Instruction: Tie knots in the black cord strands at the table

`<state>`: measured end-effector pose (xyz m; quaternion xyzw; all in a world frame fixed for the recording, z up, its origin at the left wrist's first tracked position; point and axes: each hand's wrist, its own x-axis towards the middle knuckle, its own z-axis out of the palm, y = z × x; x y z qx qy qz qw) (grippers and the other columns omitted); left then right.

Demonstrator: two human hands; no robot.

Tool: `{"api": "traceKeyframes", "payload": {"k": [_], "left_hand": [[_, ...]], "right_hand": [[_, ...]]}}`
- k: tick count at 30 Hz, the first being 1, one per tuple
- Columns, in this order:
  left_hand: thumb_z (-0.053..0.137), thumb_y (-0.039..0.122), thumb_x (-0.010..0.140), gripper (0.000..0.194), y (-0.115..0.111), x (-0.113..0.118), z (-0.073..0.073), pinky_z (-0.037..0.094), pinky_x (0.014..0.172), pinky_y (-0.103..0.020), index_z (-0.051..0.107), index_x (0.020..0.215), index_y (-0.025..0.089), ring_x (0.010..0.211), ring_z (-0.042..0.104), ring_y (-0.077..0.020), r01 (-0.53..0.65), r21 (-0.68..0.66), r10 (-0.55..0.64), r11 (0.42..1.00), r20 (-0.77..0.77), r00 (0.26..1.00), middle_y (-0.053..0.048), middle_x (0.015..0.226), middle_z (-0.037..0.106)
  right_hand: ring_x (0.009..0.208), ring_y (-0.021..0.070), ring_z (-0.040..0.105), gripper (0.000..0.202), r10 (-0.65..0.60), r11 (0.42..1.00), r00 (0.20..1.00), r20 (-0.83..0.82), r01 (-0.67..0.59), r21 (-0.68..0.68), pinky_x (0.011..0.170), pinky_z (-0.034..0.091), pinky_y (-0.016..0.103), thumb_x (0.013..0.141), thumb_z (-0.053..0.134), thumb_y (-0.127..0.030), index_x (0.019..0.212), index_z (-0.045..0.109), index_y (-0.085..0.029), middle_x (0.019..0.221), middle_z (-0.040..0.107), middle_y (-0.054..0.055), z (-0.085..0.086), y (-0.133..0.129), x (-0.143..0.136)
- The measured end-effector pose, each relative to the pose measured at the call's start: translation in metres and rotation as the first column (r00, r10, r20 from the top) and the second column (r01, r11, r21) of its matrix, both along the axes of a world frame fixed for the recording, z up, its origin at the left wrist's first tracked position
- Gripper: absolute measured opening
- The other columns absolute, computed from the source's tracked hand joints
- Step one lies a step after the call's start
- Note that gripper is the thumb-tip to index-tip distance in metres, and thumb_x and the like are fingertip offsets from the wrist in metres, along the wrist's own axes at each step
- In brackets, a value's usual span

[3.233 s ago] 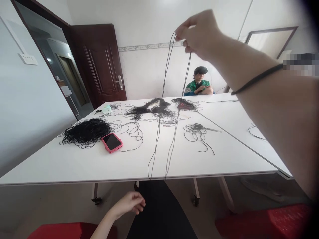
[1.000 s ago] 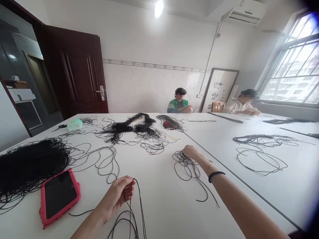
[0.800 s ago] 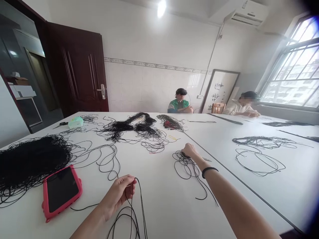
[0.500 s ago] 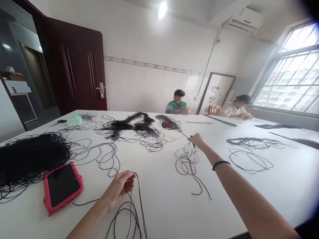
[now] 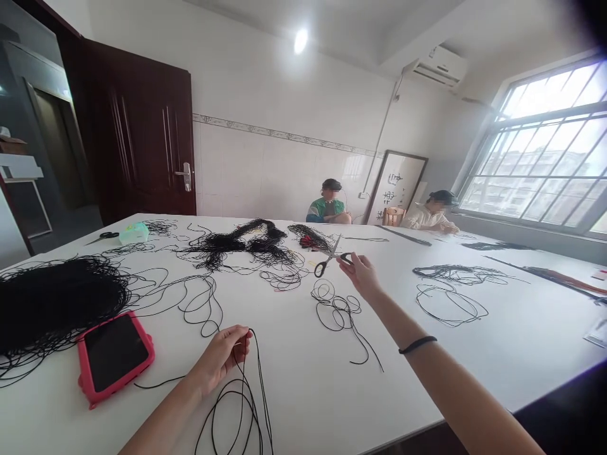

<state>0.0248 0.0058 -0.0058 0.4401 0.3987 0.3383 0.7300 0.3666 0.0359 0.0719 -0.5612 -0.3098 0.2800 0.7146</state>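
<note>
One white desk (image 5: 313, 392) is the largest thing before me; it carries a wide black heap of cord (image 5: 61, 300), which should be soft, light and easy to tangle; nearer the middle lies a loose coil (image 5: 340, 309); my right hand (image 5: 361, 275) grasps the scissors (image 5: 332, 256) by one handle, above the desk, with their blades spread; they look rigid and sharp, so the handle loops are the proper place to hold; my left hand (image 5: 227, 351) pinches the thin cord (image 5: 260, 373), whose loops hang below it; it seems limp, perhaps slippery, so a firm pinch suits it best.
</note>
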Motion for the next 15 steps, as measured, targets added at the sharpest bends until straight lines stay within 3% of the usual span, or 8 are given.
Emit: {"api": "traceKeyframes", "payload": {"k": [3, 7, 11, 15], "left_hand": [[0.066, 0.042, 0.070, 0.029, 0.001, -0.001, -0.002, 0.042, 0.059, -0.021, 0.062, 0.070, 0.014, 0.059, 0.047, -0.0085, -0.007, 0.004, 0.007, 1.000, 0.012, 1.000, -0.001, 0.066, 0.053], [0.066, 0.039, 0.071, 0.026, 0.002, -0.002, -0.003, 0.042, 0.059, -0.020, 0.061, 0.071, 0.013, 0.060, 0.047, -0.0084, -0.024, 0.022, 0.023, 0.999, 0.040, 0.999, -0.001, 0.067, 0.054], [0.068, 0.039, 0.071, 0.024, -0.001, -0.002, 0.001, 0.044, 0.063, -0.020, 0.060, 0.072, 0.016, 0.067, 0.051, -0.0092, -0.044, 0.051, 0.039, 0.998, 0.101, 0.994, -0.001, 0.076, 0.056], [0.066, 0.042, 0.074, 0.024, -0.010, -0.001, 0.009, 0.049, 0.081, -0.027, 0.061, 0.077, 0.019, 0.103, 0.053, -0.0171, -0.025, 0.111, 0.005, 0.994, 0.175, 0.985, -0.006, 0.107, 0.059]], "right_hand": [[0.082, 0.0130, 0.061, 0.027, -0.025, 0.985, 0.993, -0.117, 0.045, 0.164, 0.069, 0.054, 0.029, 0.092, 0.050, -0.033, 0.110, 0.054, -0.013, 0.098, 0.059, 0.005, -0.014, -0.003, -0.017], [0.082, 0.0131, 0.060, 0.027, 0.007, 0.966, 0.968, -0.252, 0.058, 0.252, 0.069, 0.054, 0.029, 0.092, 0.050, -0.033, 0.109, 0.054, -0.012, 0.098, 0.059, 0.005, -0.025, -0.005, -0.039], [0.079, 0.0121, 0.061, 0.024, 0.156, 0.970, 0.932, -0.326, -0.084, 0.227, 0.068, 0.054, 0.028, 0.092, 0.051, -0.031, 0.104, 0.056, -0.012, 0.093, 0.060, 0.004, -0.040, -0.011, -0.081], [0.070, 0.0102, 0.060, 0.022, 0.321, 0.947, 0.873, -0.369, -0.286, 0.147, 0.064, 0.053, 0.026, 0.092, 0.051, -0.031, 0.095, 0.058, -0.011, 0.080, 0.060, 0.001, -0.066, -0.021, -0.138]]}}
